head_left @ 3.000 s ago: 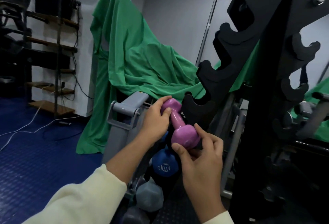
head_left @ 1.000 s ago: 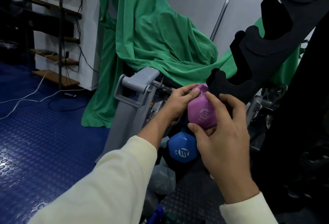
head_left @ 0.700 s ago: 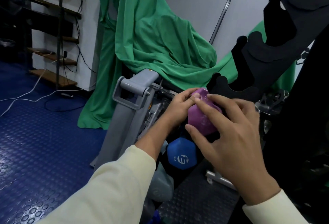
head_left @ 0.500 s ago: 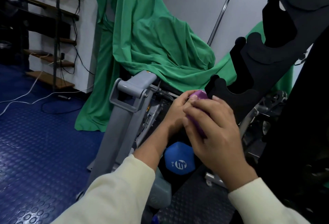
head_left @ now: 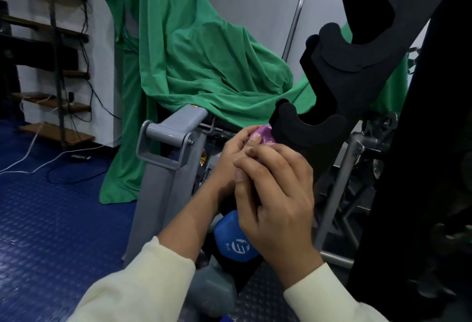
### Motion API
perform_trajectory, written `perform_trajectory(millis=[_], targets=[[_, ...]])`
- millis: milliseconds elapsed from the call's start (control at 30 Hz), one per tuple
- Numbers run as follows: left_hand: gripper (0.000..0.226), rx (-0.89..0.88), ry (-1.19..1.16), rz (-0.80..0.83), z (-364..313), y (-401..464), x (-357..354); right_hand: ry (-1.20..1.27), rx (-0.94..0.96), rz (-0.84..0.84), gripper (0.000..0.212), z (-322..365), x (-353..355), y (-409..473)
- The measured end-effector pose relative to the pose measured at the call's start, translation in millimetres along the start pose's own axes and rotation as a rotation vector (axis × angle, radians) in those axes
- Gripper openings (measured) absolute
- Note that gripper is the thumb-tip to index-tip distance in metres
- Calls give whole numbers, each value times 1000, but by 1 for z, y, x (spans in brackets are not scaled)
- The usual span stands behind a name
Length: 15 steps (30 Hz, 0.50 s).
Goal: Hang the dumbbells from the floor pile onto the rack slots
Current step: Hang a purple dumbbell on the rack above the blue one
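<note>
Blue studded floor [head_left: 51,219], both hands' fingers curled round purple dumbbell [head_left: 263,135], beside black rack [head_left: 332,122]: left hand [head_left: 231,160], right hand [head_left: 275,199]

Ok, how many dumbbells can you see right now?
3. The purple dumbbell is gripped by the left hand and right hand at the rack; the blue dumbbell sits below it; the grey dumbbell is lowest. More may be hidden.

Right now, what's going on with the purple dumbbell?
Both hands, left and right, grip purple dumbbell. At rack slot, not seated. Blue dumbbell hangs below.
</note>
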<state>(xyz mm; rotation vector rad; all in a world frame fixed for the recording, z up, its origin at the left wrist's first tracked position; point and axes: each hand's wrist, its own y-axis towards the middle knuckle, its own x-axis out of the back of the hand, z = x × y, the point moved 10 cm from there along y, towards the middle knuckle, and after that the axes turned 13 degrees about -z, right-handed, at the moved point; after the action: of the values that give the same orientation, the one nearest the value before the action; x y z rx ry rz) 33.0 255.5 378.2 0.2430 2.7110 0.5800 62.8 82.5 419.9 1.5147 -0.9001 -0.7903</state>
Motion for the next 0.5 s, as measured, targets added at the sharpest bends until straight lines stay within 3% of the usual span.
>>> perform_trajectory(millis=[133, 233, 300, 500], targets=[[16, -23, 152, 25, -8, 1, 2, 46, -38, 52, 26, 0, 1, -2], [30, -260, 542, 6, -28, 5, 12, -18, -21, 192, 47, 1, 5, -21], [43, -378, 661, 42, -37, 4, 11, -104, 26, 298, 62, 2, 14, -35], [38, -178, 333, 27, -21, -12, 7, -289, 52, 340, 65, 7, 17, -20]])
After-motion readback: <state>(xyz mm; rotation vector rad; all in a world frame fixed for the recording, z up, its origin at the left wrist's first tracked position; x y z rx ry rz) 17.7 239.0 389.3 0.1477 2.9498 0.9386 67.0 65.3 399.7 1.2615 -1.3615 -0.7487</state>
